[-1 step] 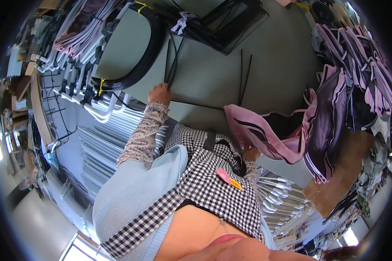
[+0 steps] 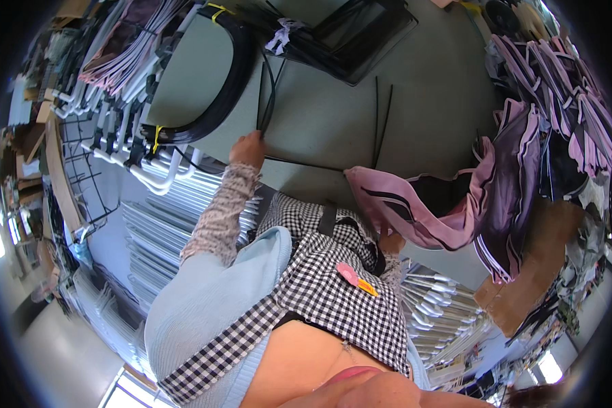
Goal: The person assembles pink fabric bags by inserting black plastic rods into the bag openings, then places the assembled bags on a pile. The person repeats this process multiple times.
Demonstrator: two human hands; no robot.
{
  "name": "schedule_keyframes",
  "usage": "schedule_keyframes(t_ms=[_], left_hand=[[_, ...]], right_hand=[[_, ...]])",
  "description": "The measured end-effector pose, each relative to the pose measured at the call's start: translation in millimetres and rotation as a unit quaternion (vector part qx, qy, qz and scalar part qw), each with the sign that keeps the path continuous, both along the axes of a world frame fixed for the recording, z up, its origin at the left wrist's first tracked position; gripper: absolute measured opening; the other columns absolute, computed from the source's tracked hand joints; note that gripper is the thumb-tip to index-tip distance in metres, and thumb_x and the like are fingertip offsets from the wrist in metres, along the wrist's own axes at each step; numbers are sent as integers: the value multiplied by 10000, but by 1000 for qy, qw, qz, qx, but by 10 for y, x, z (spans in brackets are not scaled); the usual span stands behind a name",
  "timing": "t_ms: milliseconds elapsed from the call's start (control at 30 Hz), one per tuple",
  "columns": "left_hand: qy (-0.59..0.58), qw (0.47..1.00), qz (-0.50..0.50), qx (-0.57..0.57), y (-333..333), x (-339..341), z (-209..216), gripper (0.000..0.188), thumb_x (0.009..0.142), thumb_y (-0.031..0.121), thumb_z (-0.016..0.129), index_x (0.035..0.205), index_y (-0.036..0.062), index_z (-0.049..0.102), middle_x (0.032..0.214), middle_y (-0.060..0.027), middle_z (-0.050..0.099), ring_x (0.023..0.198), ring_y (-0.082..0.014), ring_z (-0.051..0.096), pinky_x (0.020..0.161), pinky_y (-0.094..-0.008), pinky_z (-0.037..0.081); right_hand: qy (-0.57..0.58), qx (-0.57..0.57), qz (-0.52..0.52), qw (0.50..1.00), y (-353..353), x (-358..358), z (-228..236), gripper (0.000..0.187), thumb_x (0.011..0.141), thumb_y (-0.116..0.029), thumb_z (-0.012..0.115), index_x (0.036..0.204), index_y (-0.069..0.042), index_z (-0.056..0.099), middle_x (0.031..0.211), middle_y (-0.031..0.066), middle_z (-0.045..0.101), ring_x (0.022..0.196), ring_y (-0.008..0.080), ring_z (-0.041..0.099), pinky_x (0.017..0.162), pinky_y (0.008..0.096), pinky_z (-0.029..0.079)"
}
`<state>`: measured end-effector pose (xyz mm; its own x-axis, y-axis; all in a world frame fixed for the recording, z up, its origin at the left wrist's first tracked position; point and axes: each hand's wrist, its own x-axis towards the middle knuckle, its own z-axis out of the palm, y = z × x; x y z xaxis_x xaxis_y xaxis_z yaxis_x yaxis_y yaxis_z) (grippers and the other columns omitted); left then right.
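Hands: left (image 2: 247, 151) pinching black rods (image 2: 268, 102) | right (image 2: 391, 243) under pink fabric (image 2: 415, 204)

The left hand (image 2: 247, 151) is resting on the flat grey-green table (image 2: 333, 115), touching thin black plastic strips (image 2: 268, 102). A bundled coil of black strips (image 2: 224, 88) is lying to its left. The right hand (image 2: 391, 243) is sitting at the table's near edge, under folded pink-and-black fabric pieces (image 2: 415, 204).

You have one view only, from the head, looking steeply down past your own chest onto the grey-green desk (image 2: 333, 115). It sits close above your torso, and the fisheye bends the desk's edges toward the rim.
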<state>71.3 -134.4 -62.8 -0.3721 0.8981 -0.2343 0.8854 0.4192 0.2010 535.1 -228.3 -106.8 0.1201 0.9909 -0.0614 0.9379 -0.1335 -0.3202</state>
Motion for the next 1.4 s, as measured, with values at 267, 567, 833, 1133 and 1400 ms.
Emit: schedule_keyframes(t_ms=[267,567,833,1133,1400], left_hand=[[-100,934,-29,341,-95,-593,1470,161,952,129,586,1078,62,662,735,-64,692,531,-160,644,445,-270,459],[39,988,-47,142,1043,-1822,163,213,963,286,548,1055,119,642,869,-163,673,748,-331,653,625,-445,518],[29,973,-103,206,638,-1247,-43,285,909,316,592,1110,115,608,1074,-116,601,991,-338,603,825,-414,522],[-125,990,55,-26,118,-529,-222,273,900,328,552,951,66,612,940,-182,675,868,-404,646,759,-483,520],[-350,900,255,42,76,-644,-704,523,815,415,661,1132,0,629,879,-83,693,760,-154,654,589,-316,522]], right_hand=[[82,86,12,993,-712,-473,1589,114,894,-129,627,894,-18,653,866,124,644,812,298,609,766,402,492],[185,112,142,966,1760,-1964,1489,332,857,-192,660,1147,-39,608,1087,129,618,978,306,610,839,394,501],[-67,-201,-23,977,2398,-1846,596,531,818,-356,702,1245,-96,523,1270,150,536,1150,343,565,912,469,499],[2,-166,-79,983,2250,-1532,264,445,870,-389,620,1097,-9,663,1063,183,683,1057,355,623,924,430,477],[19,-148,-96,984,2161,-1564,173,353,869,-322,584,1087,-58,668,1066,193,674,1020,360,632,890,456,497]])
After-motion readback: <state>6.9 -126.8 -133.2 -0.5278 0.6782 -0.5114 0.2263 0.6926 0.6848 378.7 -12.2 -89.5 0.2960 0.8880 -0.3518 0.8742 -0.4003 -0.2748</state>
